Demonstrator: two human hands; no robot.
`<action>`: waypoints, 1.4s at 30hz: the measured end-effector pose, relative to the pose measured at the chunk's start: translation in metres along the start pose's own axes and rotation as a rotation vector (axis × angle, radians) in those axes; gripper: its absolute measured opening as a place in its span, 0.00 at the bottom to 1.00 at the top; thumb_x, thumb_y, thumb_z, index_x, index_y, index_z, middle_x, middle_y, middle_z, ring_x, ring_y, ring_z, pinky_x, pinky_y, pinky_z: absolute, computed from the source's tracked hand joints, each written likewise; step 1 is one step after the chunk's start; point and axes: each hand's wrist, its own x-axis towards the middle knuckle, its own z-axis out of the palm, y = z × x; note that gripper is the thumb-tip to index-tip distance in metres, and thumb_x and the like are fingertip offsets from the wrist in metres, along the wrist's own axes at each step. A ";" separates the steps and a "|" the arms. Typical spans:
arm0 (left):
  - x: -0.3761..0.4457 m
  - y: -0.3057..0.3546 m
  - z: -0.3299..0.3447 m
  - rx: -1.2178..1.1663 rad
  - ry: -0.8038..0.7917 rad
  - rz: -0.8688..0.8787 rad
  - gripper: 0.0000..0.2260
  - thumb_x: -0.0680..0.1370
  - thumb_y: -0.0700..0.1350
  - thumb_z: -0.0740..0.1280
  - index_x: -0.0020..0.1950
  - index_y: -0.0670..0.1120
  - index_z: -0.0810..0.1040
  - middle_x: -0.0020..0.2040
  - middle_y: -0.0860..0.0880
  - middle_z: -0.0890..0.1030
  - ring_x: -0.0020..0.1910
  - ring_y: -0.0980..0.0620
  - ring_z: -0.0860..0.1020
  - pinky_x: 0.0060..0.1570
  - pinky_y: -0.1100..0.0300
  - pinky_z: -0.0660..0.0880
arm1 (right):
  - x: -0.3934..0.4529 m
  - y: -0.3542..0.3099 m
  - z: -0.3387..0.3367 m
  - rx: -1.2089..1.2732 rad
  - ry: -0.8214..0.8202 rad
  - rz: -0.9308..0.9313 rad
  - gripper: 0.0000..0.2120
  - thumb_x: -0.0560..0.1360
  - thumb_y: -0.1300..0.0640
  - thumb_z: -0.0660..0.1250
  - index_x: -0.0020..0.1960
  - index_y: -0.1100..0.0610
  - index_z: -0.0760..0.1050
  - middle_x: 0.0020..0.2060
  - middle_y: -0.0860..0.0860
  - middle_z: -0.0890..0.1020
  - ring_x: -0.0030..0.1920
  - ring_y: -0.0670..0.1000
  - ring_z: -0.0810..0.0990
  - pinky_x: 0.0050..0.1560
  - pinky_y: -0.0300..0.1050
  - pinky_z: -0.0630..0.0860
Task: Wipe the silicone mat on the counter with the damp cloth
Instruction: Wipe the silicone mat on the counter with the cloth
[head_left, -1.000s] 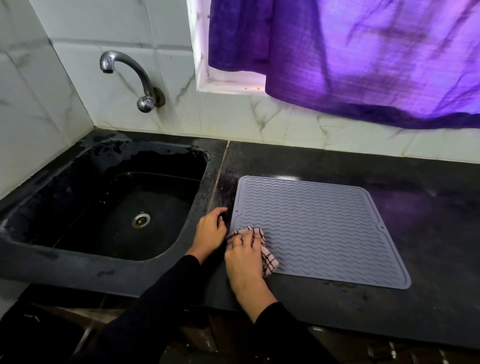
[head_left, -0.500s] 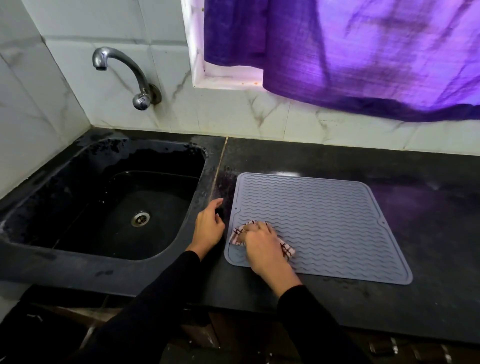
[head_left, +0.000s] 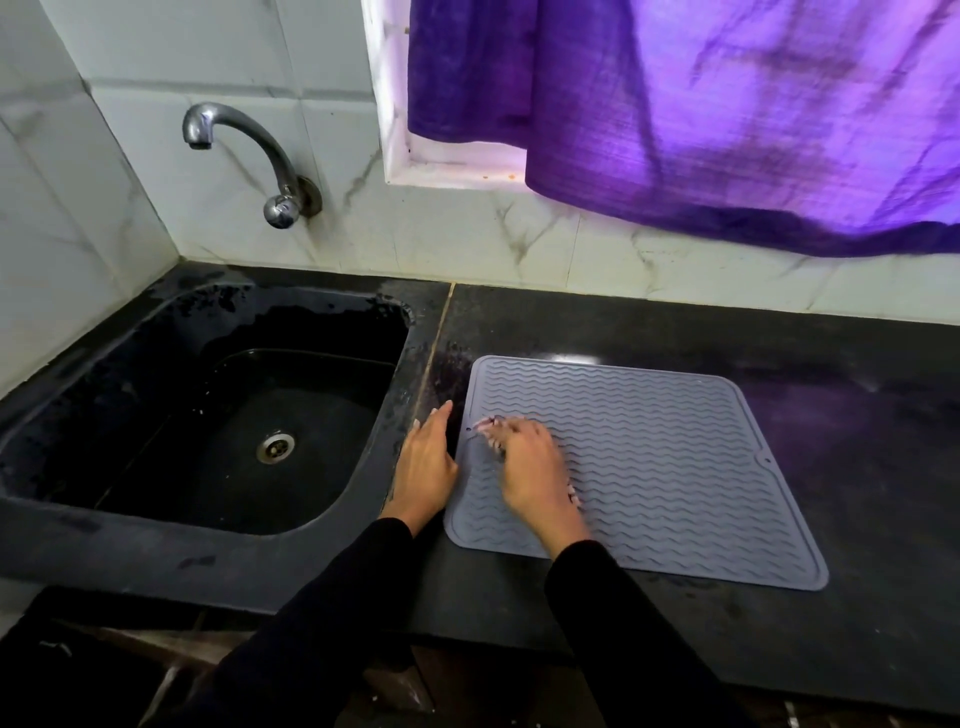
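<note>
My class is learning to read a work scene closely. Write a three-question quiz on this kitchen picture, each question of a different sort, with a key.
1. True or false: the left hand lies flat on the black counter beside the silicone mat.
2. Which hand presses the checked cloth on the mat? A) left B) right C) both
3. Fill in: the cloth is on the mat's ____ side, nearest the sink.

Key
1. True; it rests between sink and mat.
2. B; the right hand covers most of the cloth.
3. Left.
</note>
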 end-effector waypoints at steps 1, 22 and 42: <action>0.002 0.000 -0.001 0.001 0.008 0.006 0.28 0.73 0.32 0.59 0.73 0.42 0.58 0.70 0.44 0.70 0.69 0.48 0.67 0.74 0.54 0.53 | -0.003 -0.004 0.006 -0.097 -0.036 -0.020 0.23 0.77 0.65 0.58 0.70 0.52 0.68 0.69 0.53 0.69 0.70 0.56 0.64 0.73 0.51 0.57; 0.044 0.010 0.021 0.133 -0.104 0.088 0.21 0.82 0.43 0.49 0.74 0.40 0.55 0.73 0.43 0.63 0.75 0.49 0.54 0.74 0.54 0.42 | 0.062 0.042 -0.020 0.431 0.242 0.260 0.20 0.75 0.65 0.62 0.63 0.51 0.77 0.58 0.53 0.81 0.59 0.55 0.77 0.61 0.47 0.70; 0.042 0.009 0.021 0.229 -0.120 0.046 0.24 0.79 0.42 0.51 0.74 0.41 0.54 0.76 0.43 0.54 0.76 0.49 0.50 0.75 0.57 0.43 | 0.073 0.040 -0.023 1.339 0.129 0.485 0.12 0.77 0.63 0.64 0.60 0.64 0.77 0.47 0.55 0.83 0.42 0.48 0.83 0.36 0.32 0.77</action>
